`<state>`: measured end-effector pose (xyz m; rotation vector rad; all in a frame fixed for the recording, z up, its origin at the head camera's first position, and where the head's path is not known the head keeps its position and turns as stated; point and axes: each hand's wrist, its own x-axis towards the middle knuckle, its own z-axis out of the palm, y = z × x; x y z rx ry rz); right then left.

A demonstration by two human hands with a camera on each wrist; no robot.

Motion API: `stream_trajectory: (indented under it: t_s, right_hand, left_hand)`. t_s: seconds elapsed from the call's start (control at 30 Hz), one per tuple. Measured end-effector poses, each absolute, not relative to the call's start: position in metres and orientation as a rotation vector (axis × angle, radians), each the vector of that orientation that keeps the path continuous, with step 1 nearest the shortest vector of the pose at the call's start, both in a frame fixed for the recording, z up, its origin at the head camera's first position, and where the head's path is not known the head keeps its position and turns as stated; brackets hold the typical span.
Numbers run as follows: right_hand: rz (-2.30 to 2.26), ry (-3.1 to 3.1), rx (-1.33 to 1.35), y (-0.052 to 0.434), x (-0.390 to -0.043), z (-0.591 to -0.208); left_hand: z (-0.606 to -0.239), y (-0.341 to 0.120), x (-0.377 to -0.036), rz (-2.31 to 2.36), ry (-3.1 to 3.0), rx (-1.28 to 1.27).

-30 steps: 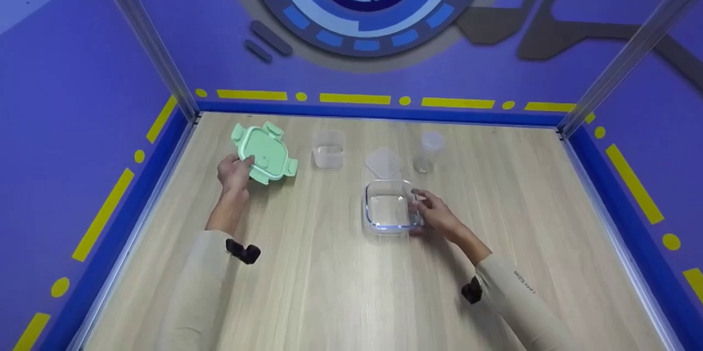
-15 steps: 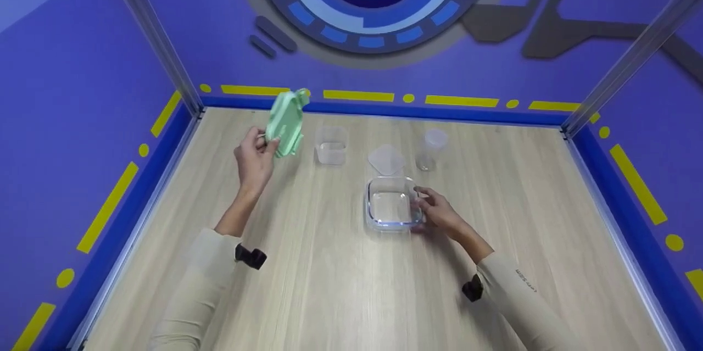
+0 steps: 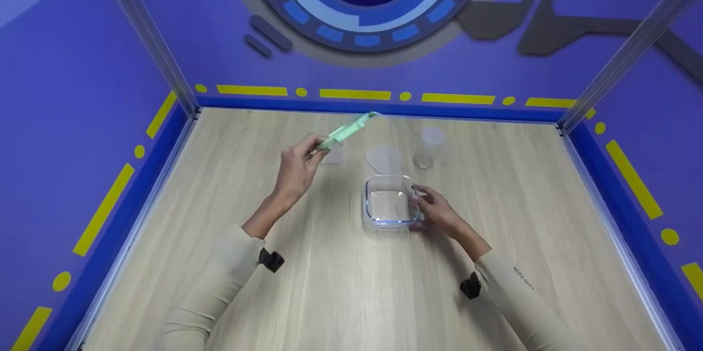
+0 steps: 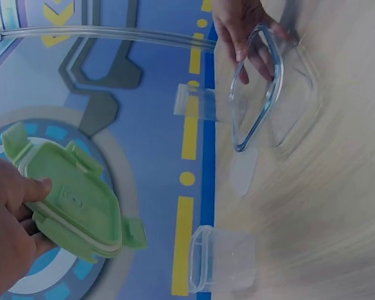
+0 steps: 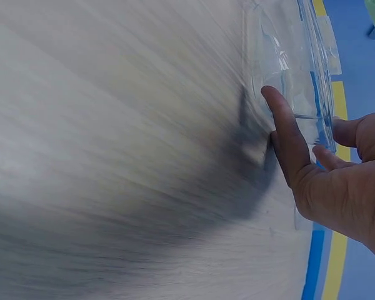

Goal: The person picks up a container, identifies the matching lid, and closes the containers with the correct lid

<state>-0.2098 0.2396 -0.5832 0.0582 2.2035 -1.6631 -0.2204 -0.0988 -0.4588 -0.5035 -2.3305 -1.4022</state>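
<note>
My left hand [image 3: 295, 172] pinches a green snap-on lid [image 3: 349, 130] by one edge, thumb on one face and fingers on the other. In the head view the lid is seen nearly edge-on, raised left of and behind a square glass food container [image 3: 387, 224]. The left wrist view shows a broad face of the lid [image 4: 75, 194] and its clips. My right hand [image 3: 441, 213] holds the container's right side, fingers spread along the wall and rim. Seen from the right wrist, the fingers straddle a corner of the container [image 5: 284, 56].
Behind the glass container lies a translucent flat lid [image 3: 384, 157]. A small clear jar with a pale cap [image 3: 433, 135] stands to its right. A translucent plastic tub [image 4: 231, 262] stands back left, partly hidden by my left hand and lid in the head view. Walls enclose the table.
My left hand has lifted the green lid off the table's back left and carried it right, turning it nearly edge-on to the head view. My right hand and the glass container have stayed put.
</note>
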Motion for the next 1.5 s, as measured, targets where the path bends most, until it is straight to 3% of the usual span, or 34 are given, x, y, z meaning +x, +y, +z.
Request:
stream_trajectory:
  t_s: [0.83,1.5]
  right_hand:
    - [-1.743,2.096,0.035,0.239,-0.208,-0.587]
    - [-1.676,2.181,0.094,0.248,-0.206,-0.597]
  left_hand:
    - [-0.535,-0.046,-0.228,-1.167,-2.414,-0.998]
    - [-0.567,-0.037,-0.221,-1.040,-2.325,-1.264]
